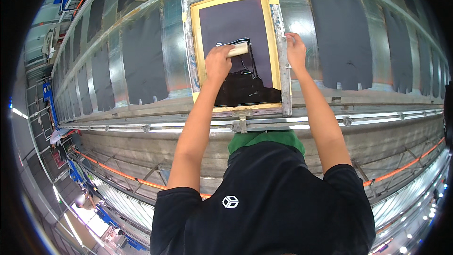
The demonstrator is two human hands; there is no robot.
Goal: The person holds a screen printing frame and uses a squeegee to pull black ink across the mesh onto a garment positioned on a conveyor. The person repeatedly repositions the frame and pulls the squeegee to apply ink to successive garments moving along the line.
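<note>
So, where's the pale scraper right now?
In the head view's upper middle, the pale scraper is in the left hand, within the yellow-edged frame, near the shiny black liquid.

Head-worn fisheye view, facing down, near the framed screen (232, 22)

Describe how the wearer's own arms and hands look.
Both the left hand and the right hand are ungloved, and the forearms are uncovered, with no watch or bracelet visible. The black short sleeves belong to a black shirt marked with a small white hexagonal emblem.
</note>
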